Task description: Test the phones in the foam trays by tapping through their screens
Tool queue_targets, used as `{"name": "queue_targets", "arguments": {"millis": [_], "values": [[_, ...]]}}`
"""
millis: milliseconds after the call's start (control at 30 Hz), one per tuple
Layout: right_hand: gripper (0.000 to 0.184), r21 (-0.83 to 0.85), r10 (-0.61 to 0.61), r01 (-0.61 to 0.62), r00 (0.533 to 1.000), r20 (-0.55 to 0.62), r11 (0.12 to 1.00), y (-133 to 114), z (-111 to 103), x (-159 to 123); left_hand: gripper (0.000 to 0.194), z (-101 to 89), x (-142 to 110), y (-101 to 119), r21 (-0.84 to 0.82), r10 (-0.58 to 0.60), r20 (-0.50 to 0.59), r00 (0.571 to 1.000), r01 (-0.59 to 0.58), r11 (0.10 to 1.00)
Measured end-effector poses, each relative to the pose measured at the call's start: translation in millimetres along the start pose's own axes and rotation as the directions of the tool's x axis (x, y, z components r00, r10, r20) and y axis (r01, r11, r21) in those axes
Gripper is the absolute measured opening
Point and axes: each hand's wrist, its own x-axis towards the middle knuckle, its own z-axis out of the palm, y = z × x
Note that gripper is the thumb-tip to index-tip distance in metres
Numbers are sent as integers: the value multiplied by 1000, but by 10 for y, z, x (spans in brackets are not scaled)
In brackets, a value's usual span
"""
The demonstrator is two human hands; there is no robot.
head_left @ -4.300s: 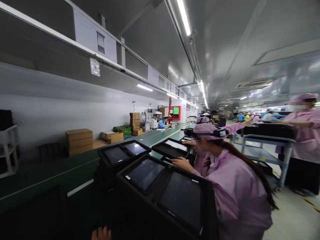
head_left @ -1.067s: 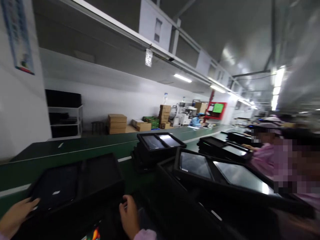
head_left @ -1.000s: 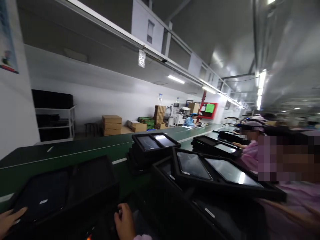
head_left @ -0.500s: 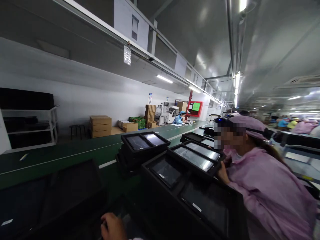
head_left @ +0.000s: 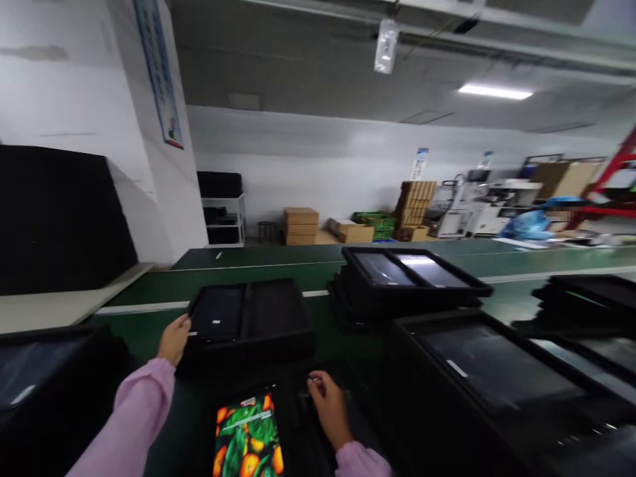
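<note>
My left hand [head_left: 173,339] is closed at the left edge of a black foam tray [head_left: 281,341]. The tray's left compartment holds a dark screen panel [head_left: 216,311] with a small white label; its right compartment shows only black. Closer to me, a lit panel [head_left: 248,440] displays orange fruit and green leaves. Just right of it, my right hand [head_left: 328,404] has thumb and fingers pinched together over a dark lower tray. What those fingers hold, if anything, is too dark to make out.
Stacked black trays with panels [head_left: 412,271] stand on the green bench [head_left: 278,262] ahead. More trays lie right [head_left: 491,358] and left [head_left: 40,364]. A worker in blue [head_left: 531,222] sits across at the right. Cartons [head_left: 301,225] stand by the far wall.
My view has swung left, and the co-worker in pink is out of sight. My left hand has come into view at the tray. The lit fruit picture now shows beside my right hand.
</note>
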Motion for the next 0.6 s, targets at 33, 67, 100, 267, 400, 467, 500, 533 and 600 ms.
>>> {"name": "queue_targets", "arguments": {"millis": [33,67,100,267,400,467,500,533,600], "values": [[45,14,7,-7,1000,6,1000,15,3,-13,34,-30,-15,-25,47,11,-2,1000,-11,999],[45,24,13,-14,1000,10,1000,22,4,-30,39,-24,-35,-34,97,28,-2,1000,-28,995],[45,31,20,-20,1000,12,999,22,1,-47,45,1,-60,-30,150,51,-4,999,-49,987],[45,26,20,-21,1000,10,999,-25,-22,-81,46,14,-110,105,463,103,11,995,-96,881],[44,3,-7,7,1000,6,1000,-74,-18,-54,20,-168,-51,270,663,-59,101,993,-23,749],[42,5,-4,4,1000,6,1000,-91,-13,-41,26,-233,-14,399,723,-98,130,987,-27,690],[41,7,-4,4,1000,7,1000,-96,-12,-37,27,-253,13,484,744,-98,144,985,-43,667],[40,7,-3,3,1000,10,1000,-98,-13,-33,28,-266,53,583,759,-92,158,983,-61,648],[39,6,1,-1,1000,19,1000,-92,-21,-33,30,-286,174,808,777,-67,184,981,-103,622]]}}
